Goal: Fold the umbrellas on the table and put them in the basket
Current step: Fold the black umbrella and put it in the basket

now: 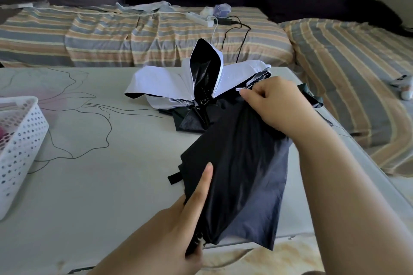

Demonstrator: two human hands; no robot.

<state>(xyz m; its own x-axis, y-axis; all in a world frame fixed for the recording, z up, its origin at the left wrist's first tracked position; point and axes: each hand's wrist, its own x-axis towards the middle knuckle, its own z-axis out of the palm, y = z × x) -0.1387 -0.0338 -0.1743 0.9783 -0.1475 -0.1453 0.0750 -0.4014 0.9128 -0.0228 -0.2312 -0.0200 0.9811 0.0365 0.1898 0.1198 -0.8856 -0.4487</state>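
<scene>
From the head camera, a dark navy umbrella [237, 163] lies half folded on the table [89, 185]. The left hand [178, 225] grips its near end. The right hand [277, 105] pinches its far cloth edge. A white umbrella [161, 80] behind it is not folded yet. I think most work is left. The white basket [20, 140] at the left holds something pink, no umbrella that I can see.

Bare forearms, left hand [165, 227], right hand [281, 105]

Dark umbrella [237, 163] of sheeny cloth; basket [20, 140] perforated white plastic.
</scene>
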